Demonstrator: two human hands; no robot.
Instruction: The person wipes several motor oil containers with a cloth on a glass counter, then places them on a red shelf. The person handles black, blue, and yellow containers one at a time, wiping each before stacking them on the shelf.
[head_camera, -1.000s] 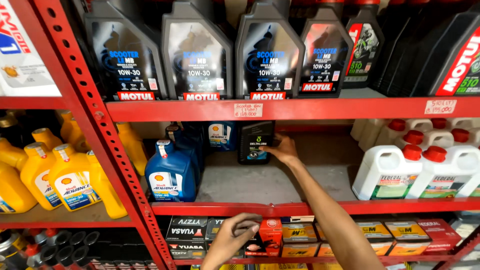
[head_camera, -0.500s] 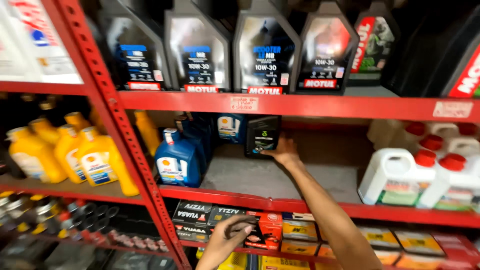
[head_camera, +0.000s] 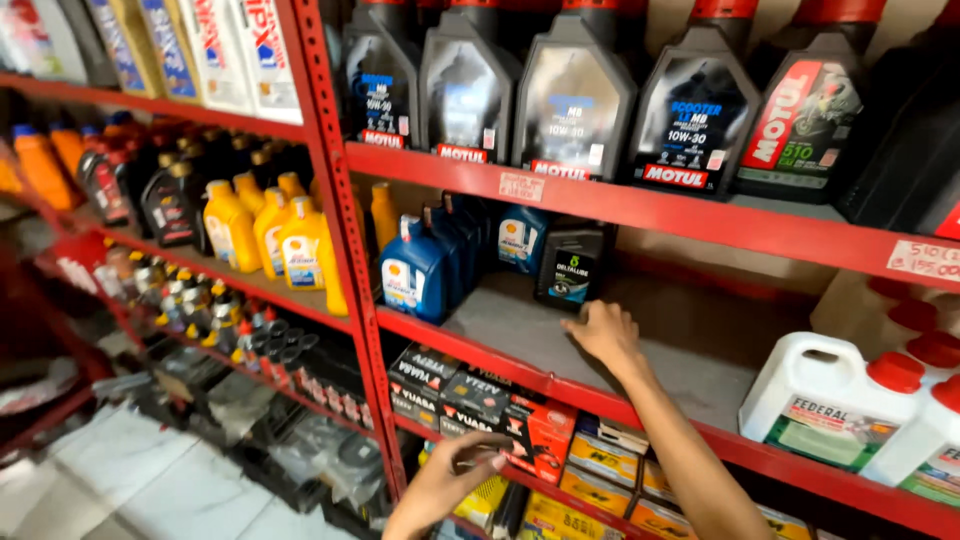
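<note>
A small black oil bottle (head_camera: 570, 265) stands on the grey middle shelf (head_camera: 520, 335) beside blue oil jugs (head_camera: 415, 275). My right hand (head_camera: 604, 331) rests on the shelf just in front of the black bottle, fingers loosely spread, holding nothing. My left hand (head_camera: 447, 482) is lower down, palm towards me with fingers partly curled. It is just short of a red box (head_camera: 540, 437) and black boxes (head_camera: 440, 385) on the shelf below, and it holds nothing.
Red metal racking (head_camera: 335, 200) divides the shelves. Dark grey oil bottles (head_camera: 575, 110) line the top shelf, white jugs with red caps (head_camera: 840, 410) stand at the right, and yellow jugs (head_camera: 275, 235) at the left. Small bottles and dark packages crowd the lower left above a pale floor (head_camera: 150, 490).
My right hand has come off the black bottle and dropped to the shelf in front of it. My left hand has drawn back from the boxes. The view has swung left.
</note>
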